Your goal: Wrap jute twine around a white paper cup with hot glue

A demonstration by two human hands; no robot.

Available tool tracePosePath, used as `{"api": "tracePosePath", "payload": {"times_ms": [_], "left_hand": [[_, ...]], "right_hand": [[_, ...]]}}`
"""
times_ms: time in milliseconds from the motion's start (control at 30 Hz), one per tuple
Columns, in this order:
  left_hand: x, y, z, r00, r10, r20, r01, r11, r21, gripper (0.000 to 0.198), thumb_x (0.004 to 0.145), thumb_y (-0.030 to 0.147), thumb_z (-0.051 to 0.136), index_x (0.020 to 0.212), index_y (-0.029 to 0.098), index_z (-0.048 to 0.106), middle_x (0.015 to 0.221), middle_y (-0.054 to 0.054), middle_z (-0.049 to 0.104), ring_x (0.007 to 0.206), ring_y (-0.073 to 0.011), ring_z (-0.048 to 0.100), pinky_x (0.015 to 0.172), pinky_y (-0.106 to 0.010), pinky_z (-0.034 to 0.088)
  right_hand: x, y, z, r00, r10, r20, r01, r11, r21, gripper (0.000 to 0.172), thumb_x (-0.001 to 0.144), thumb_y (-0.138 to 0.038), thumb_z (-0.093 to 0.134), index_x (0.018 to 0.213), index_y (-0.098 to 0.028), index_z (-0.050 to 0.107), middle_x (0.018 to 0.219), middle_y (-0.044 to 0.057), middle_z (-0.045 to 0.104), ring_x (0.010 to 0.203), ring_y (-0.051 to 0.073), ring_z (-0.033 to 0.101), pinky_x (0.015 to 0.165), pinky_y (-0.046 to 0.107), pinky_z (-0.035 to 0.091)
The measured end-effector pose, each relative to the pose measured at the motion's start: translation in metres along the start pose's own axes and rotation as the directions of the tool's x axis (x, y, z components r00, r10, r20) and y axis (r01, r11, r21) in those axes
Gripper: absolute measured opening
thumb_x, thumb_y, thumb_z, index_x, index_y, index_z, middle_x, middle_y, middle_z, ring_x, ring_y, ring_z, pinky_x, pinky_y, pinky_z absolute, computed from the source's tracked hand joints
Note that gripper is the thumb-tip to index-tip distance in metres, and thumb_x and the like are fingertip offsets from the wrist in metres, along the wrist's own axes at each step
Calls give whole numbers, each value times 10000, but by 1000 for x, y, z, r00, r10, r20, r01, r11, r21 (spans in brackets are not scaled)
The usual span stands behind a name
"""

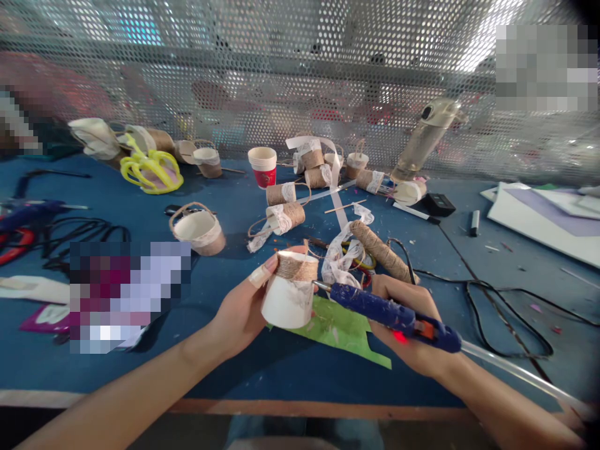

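Observation:
My left hand [246,300] is closed around the left side of a white paper cup [287,303], whose upper part is wrapped in brown twine. Closed on a blue glue gun [389,310], my right hand [412,325] holds it with the metal tip touching or almost touching the cup's right side, just under the twine. A clear glue stick [515,373] sticks out of the gun's back end, and a red light glows beneath its body. Under the cup lies a green sheet [342,334]. White lace [340,256] and a twine roll [382,250] rest behind my right hand.
Several twine-wrapped cups, a red and white cup [262,167] and a yellow crown-like item [152,172] stand farther back. A bottle [424,137] leans on the perforated metal screen [262,81]. A black cable [473,312] curls at right; another glue gun [32,215] lies at left.

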State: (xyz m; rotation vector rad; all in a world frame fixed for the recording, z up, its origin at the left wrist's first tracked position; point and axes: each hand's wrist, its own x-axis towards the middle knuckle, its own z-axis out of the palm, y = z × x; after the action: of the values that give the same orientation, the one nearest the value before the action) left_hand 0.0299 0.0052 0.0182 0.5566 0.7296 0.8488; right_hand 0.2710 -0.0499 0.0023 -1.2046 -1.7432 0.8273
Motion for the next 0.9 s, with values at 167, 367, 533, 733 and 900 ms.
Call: {"api": "tracePosePath", "payload": {"times_ms": [167,367,533,733,900], "left_hand": [[2,1,-3,999,19,35,-18,1000,-25,339,900,433,600,1124,214,731,1017,-77,780,829,-273,724,691,-420,618],[1,-3,-5,987,-69,144,52,992,118,364,916,429,587,1183,212,704,1067,-85,761,911,-263,706,801,-354,546],[-4,-9,-5,922,-290,256,189,916,355,369,905,399,639,1241,248,652,1150,-69,720,1030,-238,674,847,-305,502],[-4,-14,-8,941,-268,205,179,911,371,308,906,381,643,1188,266,688,1120,-57,745,982,-219,683,767,-275,497],[-3,-11,-2,950,-262,169,184,909,374,388,896,450,634,1223,242,651,1137,-68,727,1046,-244,667,830,-298,488]], "right_hand": [[1,1,-2,1000,2,-20,-2,1000,-9,317,729,-97,624,659,-234,346,617,-56,397,547,117,349,521,274,282],[6,-3,-3,975,8,-221,-4,1000,19,125,823,-170,671,796,-239,569,721,-25,581,614,146,544,627,302,468],[11,-9,1,987,-59,-150,73,993,90,195,794,-140,719,845,-261,574,1080,30,700,1021,240,671,908,388,538],[10,-5,5,996,-74,48,58,961,270,166,822,-156,729,888,-254,612,1056,45,724,1096,257,665,955,426,546],[8,-2,2,998,4,65,-21,963,269,156,833,-197,752,943,-235,648,977,31,731,943,222,705,867,362,572]]}}
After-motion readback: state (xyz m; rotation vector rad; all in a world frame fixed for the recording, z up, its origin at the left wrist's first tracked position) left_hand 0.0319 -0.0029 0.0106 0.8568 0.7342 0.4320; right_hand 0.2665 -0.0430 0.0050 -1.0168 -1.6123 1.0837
